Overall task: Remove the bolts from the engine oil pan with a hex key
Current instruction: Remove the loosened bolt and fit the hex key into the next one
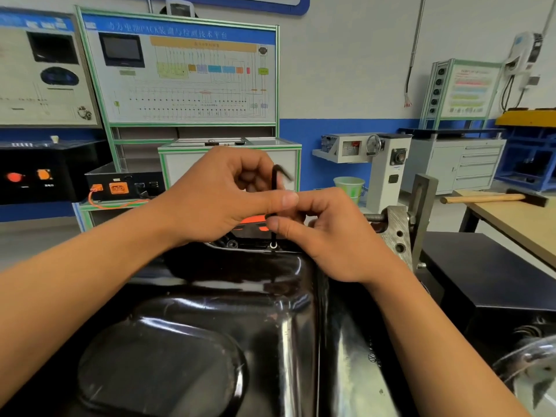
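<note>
The glossy black oil pan [228, 320] fills the lower middle of the head view. A black hex key [274, 188] stands upright with its tip in a bolt [273, 245] on the pan's far flange. My left hand [219, 200] pinches the key's upper shaft between thumb and fingers, just below the bent end. My right hand [334, 236] pinches the lower shaft just above the bolt. Another bolt head [232, 244] sits on the flange to the left, partly under my left hand.
A grey engine stand bracket [400, 233] with a threaded rod rises right of the pan. A wooden bench [517, 218] at right carries a hammer [493, 198]. Training panels [180, 73] and cabinets line the far wall.
</note>
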A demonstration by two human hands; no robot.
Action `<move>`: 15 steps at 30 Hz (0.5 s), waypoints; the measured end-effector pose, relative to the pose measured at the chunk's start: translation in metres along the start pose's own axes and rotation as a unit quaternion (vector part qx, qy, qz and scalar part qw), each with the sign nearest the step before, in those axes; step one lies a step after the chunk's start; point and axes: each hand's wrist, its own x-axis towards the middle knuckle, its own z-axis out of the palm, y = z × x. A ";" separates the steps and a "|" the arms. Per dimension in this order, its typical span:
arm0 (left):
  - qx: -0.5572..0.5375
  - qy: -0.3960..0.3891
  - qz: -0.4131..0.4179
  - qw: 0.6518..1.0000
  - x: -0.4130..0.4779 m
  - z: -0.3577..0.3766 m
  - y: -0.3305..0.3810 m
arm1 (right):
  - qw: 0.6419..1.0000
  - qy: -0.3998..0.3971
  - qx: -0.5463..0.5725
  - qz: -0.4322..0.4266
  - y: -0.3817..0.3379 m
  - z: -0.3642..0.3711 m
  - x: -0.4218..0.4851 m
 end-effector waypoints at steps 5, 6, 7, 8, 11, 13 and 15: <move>0.031 -0.020 0.000 0.999 -0.003 -0.006 -0.001 | 0.999 -0.039 -0.021 0.003 0.000 -0.004 0.000; 0.036 -0.017 0.006 0.999 -0.003 -0.005 -0.001 | 0.999 -0.041 -0.022 0.002 0.000 -0.004 0.000; 0.039 -0.012 0.009 0.999 -0.003 -0.004 0.000 | 0.999 -0.041 -0.022 0.000 0.000 -0.004 0.000; 0.040 -0.003 0.009 0.999 -0.003 -0.003 0.001 | 0.999 -0.035 -0.019 -0.001 0.001 -0.003 0.000; 0.035 0.033 0.009 0.999 -0.002 -0.001 0.001 | 1.000 0.010 0.013 0.010 0.001 -0.002 0.000; 0.030 0.039 0.011 0.999 -0.002 0.000 0.002 | 0.999 0.028 0.033 0.023 0.000 -0.002 0.001; 0.032 0.031 0.018 0.999 -0.002 0.001 0.001 | 0.998 0.037 0.043 0.028 0.001 -0.003 0.001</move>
